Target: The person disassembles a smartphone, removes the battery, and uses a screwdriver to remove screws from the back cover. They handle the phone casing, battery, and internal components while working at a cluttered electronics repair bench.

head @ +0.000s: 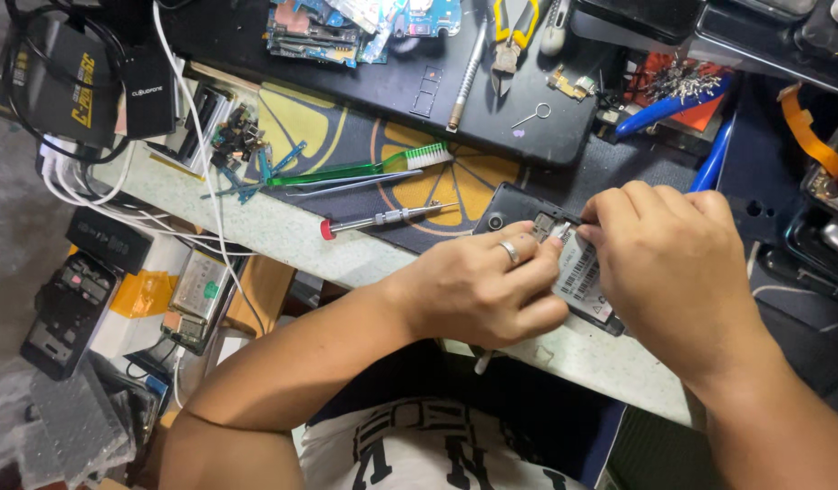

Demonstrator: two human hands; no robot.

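Red-handled screwdriver (382, 219) and green toothbrush (364, 167) lie left of the hands on the counter (283, 238). Left hand (478, 286) (ringed) and right hand (668, 263) both clamp the opened black phone (528, 213) between them.

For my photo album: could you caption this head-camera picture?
Both hands, left and right, work on an opened phone at a cluttered bench.

Head camera looks steeply down, close above workbench (283, 231).
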